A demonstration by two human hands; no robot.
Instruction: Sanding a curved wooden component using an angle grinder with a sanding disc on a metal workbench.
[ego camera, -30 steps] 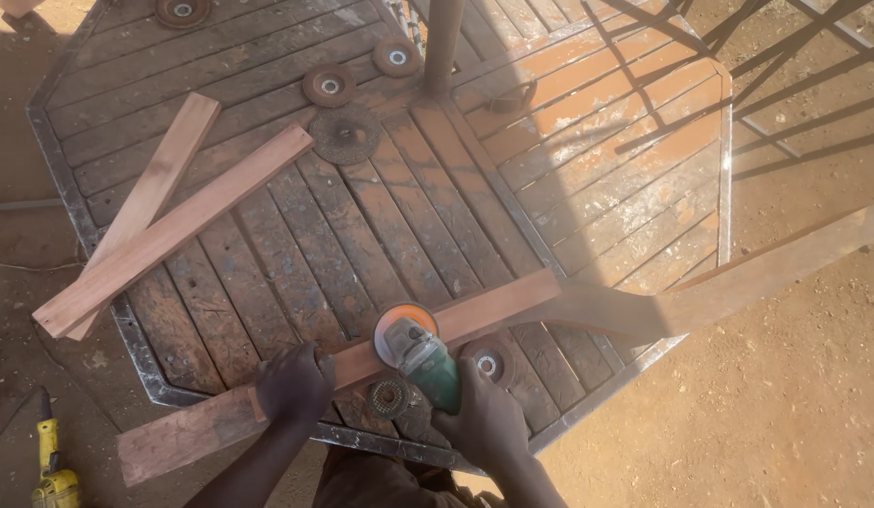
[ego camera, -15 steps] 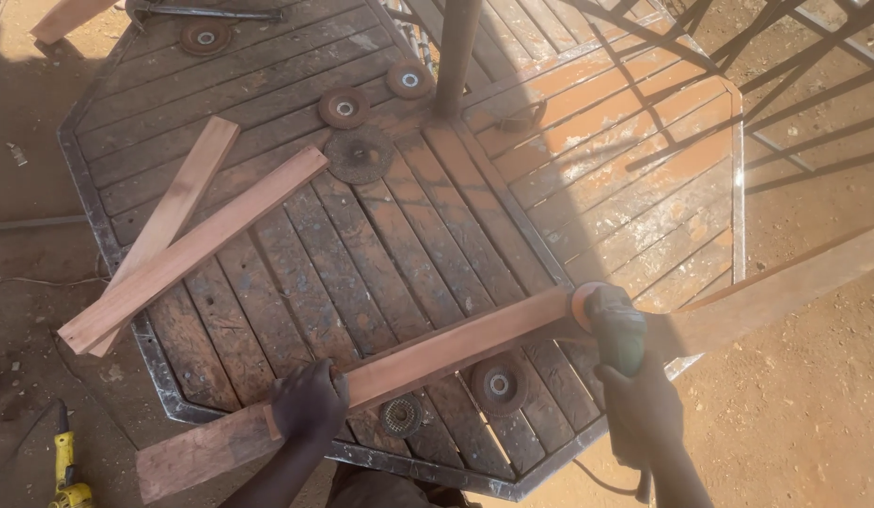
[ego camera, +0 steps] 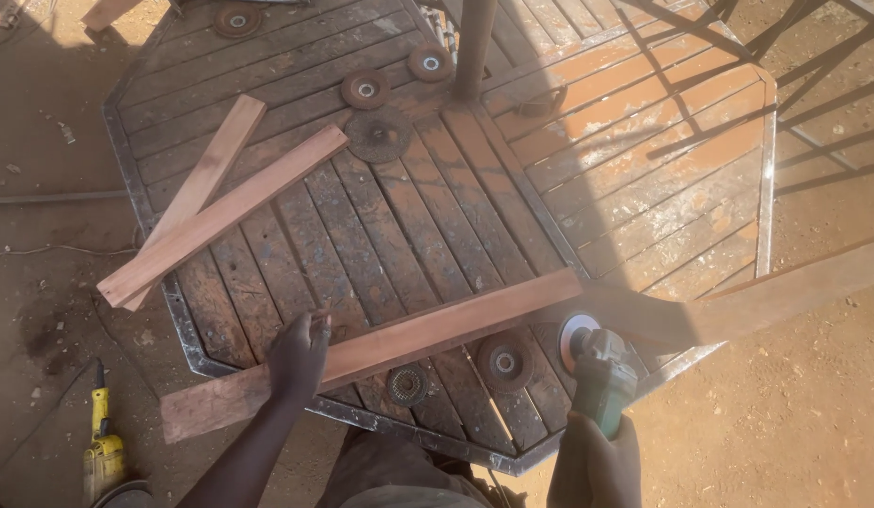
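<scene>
The green angle grinder (ego camera: 601, 374), which a second ago sat over the middle of the long wooden plank (ego camera: 380, 351), now hangs at the near right, its disc (ego camera: 576, 336) just off the plank's near edge, so a pass along the wood looks finished or paused. The right hand (ego camera: 595, 463) has its fingers wrapped fully round the grinder's body. The left hand (ego camera: 299, 357) presses flat on the plank's left part, fingers spread and gripping nothing. The plank lies slantwise across the near edge of the slatted metal table (ego camera: 155, 235), both ends overhanging the rim, the right end running far out over the sandy ground. Loose grinding discs (ego camera: 503, 361) lie touching or just beside the plank on the near side; two shorter boards (ego camera: 225, 212) cross at the far left. Open slats stretch beyond the plank, and a post (ego camera: 474, 47) stands farther back. A yellow tool (ego camera: 103, 442) lies on the ground, near left.
</scene>
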